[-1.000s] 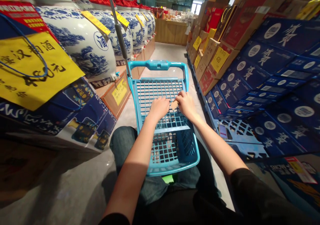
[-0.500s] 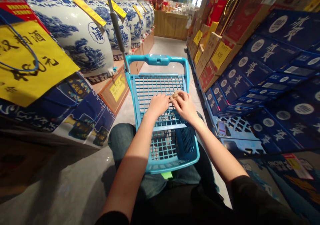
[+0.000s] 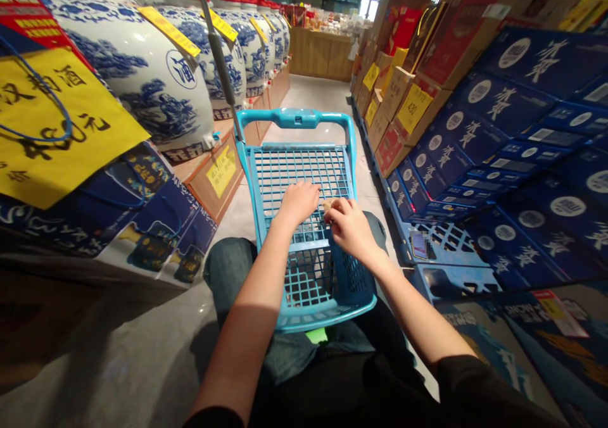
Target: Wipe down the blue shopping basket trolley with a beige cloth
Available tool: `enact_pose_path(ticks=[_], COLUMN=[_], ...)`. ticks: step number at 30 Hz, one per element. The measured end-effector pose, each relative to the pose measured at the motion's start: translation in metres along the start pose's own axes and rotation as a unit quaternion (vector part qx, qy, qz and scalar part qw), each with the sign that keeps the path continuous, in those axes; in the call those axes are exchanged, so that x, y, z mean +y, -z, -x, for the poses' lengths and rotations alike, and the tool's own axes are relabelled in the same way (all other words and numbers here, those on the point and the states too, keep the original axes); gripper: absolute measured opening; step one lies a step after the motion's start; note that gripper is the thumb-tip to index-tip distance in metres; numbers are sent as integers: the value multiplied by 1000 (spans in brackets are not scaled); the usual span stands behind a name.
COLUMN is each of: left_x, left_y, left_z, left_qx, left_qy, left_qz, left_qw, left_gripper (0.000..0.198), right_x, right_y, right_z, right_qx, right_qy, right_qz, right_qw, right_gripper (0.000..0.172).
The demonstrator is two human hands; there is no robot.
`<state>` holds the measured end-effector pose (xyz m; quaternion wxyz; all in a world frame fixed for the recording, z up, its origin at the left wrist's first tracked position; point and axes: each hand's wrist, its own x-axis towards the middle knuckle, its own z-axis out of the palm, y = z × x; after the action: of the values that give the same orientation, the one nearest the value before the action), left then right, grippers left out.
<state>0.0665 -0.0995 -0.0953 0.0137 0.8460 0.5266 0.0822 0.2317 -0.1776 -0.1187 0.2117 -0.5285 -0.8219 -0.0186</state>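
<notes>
A blue plastic shopping basket cart [image 3: 352, 162] with a grid floor and an arched handle stands in front of me, between my knees. My right hand [image 3: 350, 228] is closed over the grid on a small tan, rope-like bundle [image 3: 329, 204], mostly hidden by its fingers. Just left of it, my left hand [image 3: 301, 202] has its fingers curled down. Whatever its fingertips pinch is hidden or too small to name. A small gap separates the two hands. A blue crossbar [image 3: 304, 245] spans the basket below them.
White-and-blue ceramic jars [image 3: 166, 92] line the left, behind a large yellow price sign [image 3: 57, 124]. Stacked blue boxes [image 3: 475, 137] rise at the right. A phone [image 3: 420, 244] lies on a blue pallet [image 3: 456, 276]. The aisle floor [image 3: 316, 92] runs ahead to a wooden counter [image 3: 323, 54].
My right hand has moved down, toward me, with the tan bundle. My left hand has barely moved and is now apart from the bundle.
</notes>
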Motion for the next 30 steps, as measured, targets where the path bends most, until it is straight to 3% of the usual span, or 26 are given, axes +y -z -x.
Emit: enact_pose_path(ticks=[3,7,10,16,19,22,26,30], left_x=[0,0,0,-1,-1,-1,-2,0], left_y=[0,-2,-2,-1,0,0,-3,-5], left_z=[-1,-1,-1,0,0,-1,-3,-3], left_qx=[2,7,-2,-3,-8,-8,1,6], left_qy=[-5,-5,-3,-4,-1,-4,-5,-5], left_qz=[5,-4,-12,-14,-9,-3,9,7], left_qw=[1000,1000,1000,1000,1000,1000,1000,1000], left_gripper=[43,41,42,43,44,43,41,43], right_x=[-1,10,25,62,64,47,17,13], right_y=[1,-6,-14,-21,-21,-20,-13,-9], right_z=[17,15,-8,-82,-93,-67,-2,30], right_qx=[-9,7,29,85,91,69,25,20], right_qy=[38,72,61,-29,-46,-6,81,101], right_qz=[-27,-59,-62,-47,-51,-59,-91,-127], right_qw=[999,996,996,995,993,996,992,987], right_gripper=[23,23,26,27,26,24,23,25])
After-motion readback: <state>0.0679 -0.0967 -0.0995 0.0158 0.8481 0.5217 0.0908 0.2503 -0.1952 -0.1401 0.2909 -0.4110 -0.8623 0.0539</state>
